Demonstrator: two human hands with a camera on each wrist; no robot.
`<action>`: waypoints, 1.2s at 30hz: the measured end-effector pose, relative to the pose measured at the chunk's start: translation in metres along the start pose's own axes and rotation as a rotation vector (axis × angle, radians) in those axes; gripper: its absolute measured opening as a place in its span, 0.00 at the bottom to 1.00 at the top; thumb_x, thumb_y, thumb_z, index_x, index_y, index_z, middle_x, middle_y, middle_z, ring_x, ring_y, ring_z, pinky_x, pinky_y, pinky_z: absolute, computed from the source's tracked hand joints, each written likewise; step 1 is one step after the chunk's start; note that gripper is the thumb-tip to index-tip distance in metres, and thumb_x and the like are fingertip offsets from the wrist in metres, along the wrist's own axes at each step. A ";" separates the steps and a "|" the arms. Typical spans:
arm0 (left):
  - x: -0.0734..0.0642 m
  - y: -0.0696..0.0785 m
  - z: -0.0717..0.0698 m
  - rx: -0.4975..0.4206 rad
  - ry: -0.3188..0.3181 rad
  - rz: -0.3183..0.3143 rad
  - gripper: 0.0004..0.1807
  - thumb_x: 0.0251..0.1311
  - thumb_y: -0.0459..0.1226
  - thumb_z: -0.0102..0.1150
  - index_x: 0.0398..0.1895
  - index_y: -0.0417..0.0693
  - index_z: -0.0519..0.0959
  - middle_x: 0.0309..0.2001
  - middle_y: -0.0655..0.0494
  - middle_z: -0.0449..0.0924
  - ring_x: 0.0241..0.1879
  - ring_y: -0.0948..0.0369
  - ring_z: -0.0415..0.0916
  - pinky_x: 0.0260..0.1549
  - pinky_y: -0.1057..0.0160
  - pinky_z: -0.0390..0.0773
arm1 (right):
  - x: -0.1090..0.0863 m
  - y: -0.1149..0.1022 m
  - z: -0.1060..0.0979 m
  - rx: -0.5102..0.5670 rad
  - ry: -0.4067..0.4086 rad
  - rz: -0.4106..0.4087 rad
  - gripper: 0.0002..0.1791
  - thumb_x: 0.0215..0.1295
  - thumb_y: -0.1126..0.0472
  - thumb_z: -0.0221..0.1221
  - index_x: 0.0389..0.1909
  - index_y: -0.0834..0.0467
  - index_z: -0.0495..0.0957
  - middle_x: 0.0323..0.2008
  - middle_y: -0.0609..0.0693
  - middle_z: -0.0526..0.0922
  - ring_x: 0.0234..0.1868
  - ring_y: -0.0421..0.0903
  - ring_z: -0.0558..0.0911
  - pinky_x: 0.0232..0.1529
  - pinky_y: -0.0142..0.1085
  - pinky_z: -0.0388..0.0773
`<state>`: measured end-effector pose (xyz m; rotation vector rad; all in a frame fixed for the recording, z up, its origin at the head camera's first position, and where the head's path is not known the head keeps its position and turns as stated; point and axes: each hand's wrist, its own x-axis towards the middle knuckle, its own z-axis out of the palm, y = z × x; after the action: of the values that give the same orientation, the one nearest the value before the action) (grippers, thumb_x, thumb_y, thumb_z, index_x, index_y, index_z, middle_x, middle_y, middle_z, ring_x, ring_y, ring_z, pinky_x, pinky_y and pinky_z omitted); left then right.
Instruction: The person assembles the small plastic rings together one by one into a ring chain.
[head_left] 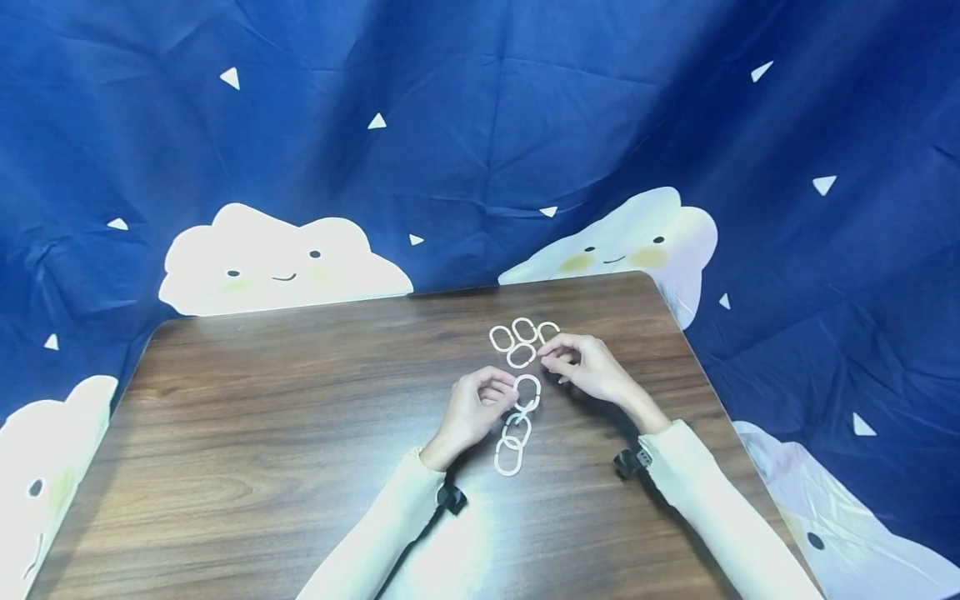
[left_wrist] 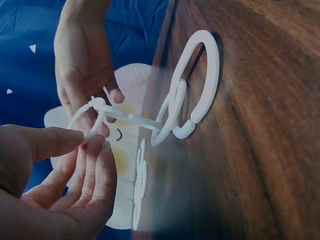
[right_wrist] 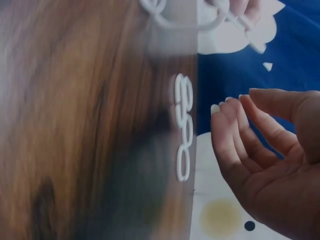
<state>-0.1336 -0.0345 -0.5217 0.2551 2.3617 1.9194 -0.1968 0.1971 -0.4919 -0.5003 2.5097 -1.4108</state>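
Note:
My left hand pinches the top link of a short chain of white plastic C-shaped links between thumb and fingertips. From that hand the chain hangs down to the wooden table, and its lowest link touches the surface in the left wrist view. My right hand hovers beside the loose white links, with its fingers loosely bent. Nothing lies between its thumb and fingertips in the right wrist view. Several loose links lie close together beyond the chain, one partly hidden behind the right hand.
The brown wooden tabletop extends widely to the left of the hands. Its right edge runs close by the right forearm. Behind the table hangs a blue cloth with white clouds and triangles. Dark wrist cameras sit at both cuffs.

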 end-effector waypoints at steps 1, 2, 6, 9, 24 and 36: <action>0.000 -0.001 0.000 -0.006 0.002 -0.004 0.07 0.61 0.29 0.70 0.42 0.39 0.86 0.37 0.41 0.90 0.35 0.49 0.90 0.34 0.73 0.87 | 0.002 0.002 -0.002 -0.010 0.005 0.008 0.11 0.71 0.65 0.65 0.50 0.66 0.84 0.41 0.65 0.88 0.32 0.63 0.88 0.29 0.49 0.88; 0.000 -0.002 0.000 -0.013 0.003 -0.008 0.08 0.61 0.29 0.70 0.42 0.38 0.86 0.37 0.40 0.90 0.36 0.48 0.90 0.34 0.74 0.87 | 0.003 0.004 -0.003 -0.024 0.011 0.012 0.11 0.70 0.65 0.65 0.50 0.65 0.84 0.41 0.64 0.89 0.32 0.62 0.88 0.28 0.48 0.88; -0.001 -0.003 -0.001 -0.041 0.013 -0.014 0.08 0.60 0.28 0.71 0.42 0.38 0.86 0.37 0.39 0.90 0.36 0.45 0.90 0.32 0.75 0.86 | 0.010 0.011 -0.008 -0.041 0.027 0.032 0.13 0.68 0.66 0.67 0.51 0.65 0.83 0.41 0.62 0.89 0.32 0.61 0.88 0.27 0.47 0.88; -0.001 -0.003 -0.002 -0.047 0.016 -0.014 0.08 0.60 0.28 0.70 0.42 0.38 0.85 0.37 0.38 0.90 0.36 0.43 0.90 0.32 0.75 0.86 | 0.016 0.016 -0.011 -0.059 0.044 0.039 0.14 0.65 0.67 0.69 0.51 0.65 0.83 0.40 0.60 0.90 0.34 0.58 0.89 0.28 0.41 0.87; 0.000 -0.007 -0.007 -0.060 0.023 -0.023 0.08 0.61 0.28 0.68 0.43 0.36 0.84 0.37 0.37 0.89 0.35 0.44 0.89 0.31 0.75 0.85 | 0.046 0.031 -0.015 -0.254 0.117 0.036 0.28 0.54 0.67 0.76 0.57 0.65 0.81 0.54 0.65 0.85 0.55 0.62 0.84 0.63 0.55 0.79; 0.002 -0.011 -0.013 -0.040 0.052 -0.018 0.08 0.61 0.28 0.69 0.42 0.35 0.83 0.37 0.37 0.89 0.32 0.51 0.89 0.31 0.75 0.85 | 0.059 0.041 -0.012 -0.291 0.136 0.059 0.28 0.55 0.66 0.76 0.57 0.66 0.81 0.52 0.65 0.84 0.53 0.61 0.84 0.60 0.54 0.81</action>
<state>-0.1388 -0.0486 -0.5299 0.1820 2.3457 1.9869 -0.2623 0.2029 -0.5225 -0.3867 2.8326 -1.0975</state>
